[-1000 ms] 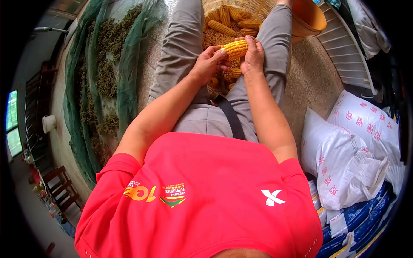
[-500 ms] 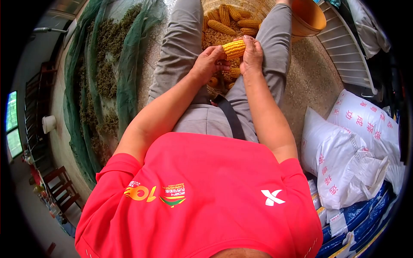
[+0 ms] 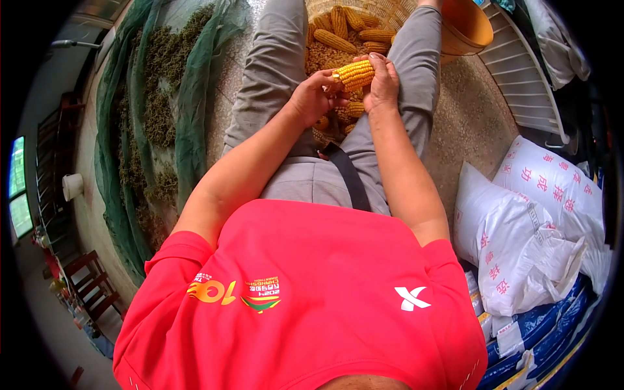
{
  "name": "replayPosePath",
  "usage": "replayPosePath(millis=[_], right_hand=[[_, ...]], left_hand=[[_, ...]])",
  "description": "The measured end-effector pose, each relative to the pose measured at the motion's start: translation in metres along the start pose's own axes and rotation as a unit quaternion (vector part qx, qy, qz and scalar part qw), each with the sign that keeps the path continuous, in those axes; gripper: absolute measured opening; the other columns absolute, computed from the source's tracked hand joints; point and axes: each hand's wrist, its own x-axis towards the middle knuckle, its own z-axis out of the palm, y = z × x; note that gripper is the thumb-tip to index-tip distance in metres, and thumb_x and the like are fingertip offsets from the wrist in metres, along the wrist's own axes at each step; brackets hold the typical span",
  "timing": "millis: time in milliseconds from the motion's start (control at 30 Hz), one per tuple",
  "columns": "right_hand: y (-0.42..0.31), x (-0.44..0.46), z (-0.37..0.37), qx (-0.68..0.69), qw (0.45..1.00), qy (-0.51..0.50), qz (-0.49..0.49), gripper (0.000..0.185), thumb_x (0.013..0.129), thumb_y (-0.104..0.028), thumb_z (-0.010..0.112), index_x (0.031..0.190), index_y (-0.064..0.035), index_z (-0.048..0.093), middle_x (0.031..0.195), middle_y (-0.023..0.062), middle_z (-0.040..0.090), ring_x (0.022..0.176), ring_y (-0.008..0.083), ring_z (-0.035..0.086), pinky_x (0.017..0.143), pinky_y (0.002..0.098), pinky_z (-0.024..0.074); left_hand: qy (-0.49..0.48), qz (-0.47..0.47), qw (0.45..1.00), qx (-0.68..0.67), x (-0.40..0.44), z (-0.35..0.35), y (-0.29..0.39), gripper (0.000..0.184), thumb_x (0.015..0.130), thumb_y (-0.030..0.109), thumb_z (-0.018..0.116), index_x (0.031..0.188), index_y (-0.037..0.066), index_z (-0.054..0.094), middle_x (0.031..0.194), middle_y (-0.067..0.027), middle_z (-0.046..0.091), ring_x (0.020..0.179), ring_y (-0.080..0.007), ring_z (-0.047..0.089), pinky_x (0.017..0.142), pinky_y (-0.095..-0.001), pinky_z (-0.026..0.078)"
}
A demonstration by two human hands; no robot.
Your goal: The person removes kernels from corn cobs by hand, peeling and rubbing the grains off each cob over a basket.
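Corn cob, over the basket, should handle light and stiff, best held at its right end, where the right hand grasps it; whether the left hand grips the left end cannot be told.

Green netting lies bunched around dry-looking plants on the floor; nearer the floor's left edge are a white bucket and a wooden chair. Along the right edge, red-lettered white sacks lie over blue packages; a white slatted rack stands beyond.
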Motion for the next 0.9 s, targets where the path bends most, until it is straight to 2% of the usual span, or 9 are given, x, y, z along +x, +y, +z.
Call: replayPosePath(millis=[100,333,533,600,800,900], right_hand=[[0.0021,0.0022,-0.002,0.004,1.0,-0.006,-0.004,0.016,0.086,-0.009,0.06,0.099,-0.0032,0.051,0.085,0.013,0.063,0.081,0.0239,0.063,0.078,0.0369,0.053],[0.0038,0.0031,-0.0034,0.003,1.0,-0.009,-0.006,0.016,0.087,-0.01,0.061,0.098,-0.0026,0.051,0.085,0.0126,0.063,0.08,0.0236,0.063,0.078,0.0368,0.0532],[0.0029,-0.0004,-0.0014,-0.021,1.0,-0.009,-0.016,0.017,0.087,-0.011,0.061,0.098,-0.0026,0.051,0.085,0.0122,0.063,0.08,0.0228,0.064,0.077,0.0356,0.0534],[0.0049,-0.0008,-0.0012,-0.033,0.999,-0.009,-0.028,0.017,0.087,-0.011,0.061,0.098,-0.0025,0.051,0.085,0.0117,0.063,0.08,0.0227,0.064,0.076,0.0352,0.0534],[0.0052,-0.0004,-0.002,-0.028,0.999,-0.008,-0.018,0.016,0.087,-0.011,0.061,0.098,-0.0028,0.052,0.085,0.0112,0.062,0.081,0.023,0.064,0.076,0.0349,0.0534],[0.0044,-0.0007,-0.0024,-0.025,1.0,-0.011,-0.014,0.016,0.087,-0.01,0.061,0.098,-0.0032,0.052,0.086,0.0113,0.062,0.082,0.0234,0.064,0.076,0.0354,0.0534]], left_hand=[[-0.014,0.023,0.998,0.057,0.0028,-0.0023,-0.0018,0.037,0.088,0.012,0.057,0.123,0.003,0.047,0.103,-0.0128,0.06,0.085,-0.0278,0.064,0.073,-0.0397,0.056],[0.001,0.041,0.997,0.059,0.0008,0.0015,-0.0049,0.032,0.091,0.013,0.057,0.121,0.003,0.049,0.101,-0.0128,0.06,0.084,-0.0271,0.065,0.072,-0.0387,0.057],[0.02,0.05,0.996,0.065,0.0026,-0.0019,-0.0062,0.025,0.096,0.023,0.053,0.114,0.006,0.049,0.093,-0.0094,0.061,0.077,-0.0267,0.064,0.065,-0.0368,0.056],[0.058,0.047,0.993,0.095,0.0027,-0.0001,-0.007,0.026,0.097,0.029,0.051,0.112,0.008,0.049,0.09,-0.0084,0.061,0.073,-0.0256,0.064,0.061,-0.0352,0.055],[0.055,0.028,0.996,0.071,0.0034,0.0039,-0.0041,0.032,0.097,0.038,0.05,0.109,0.009,0.05,0.091,-0.0091,0.061,0.072,-0.0236,0.064,0.058,-0.0335,0.055],[0.067,0.019,0.995,0.074,0.0027,0.0038,-0.0035,0.03,0.096,0.036,0.053,0.109,0.009,0.05,0.093,-0.0098,0.061,0.073,-0.0235,0.064,0.059,-0.0348,0.055]])
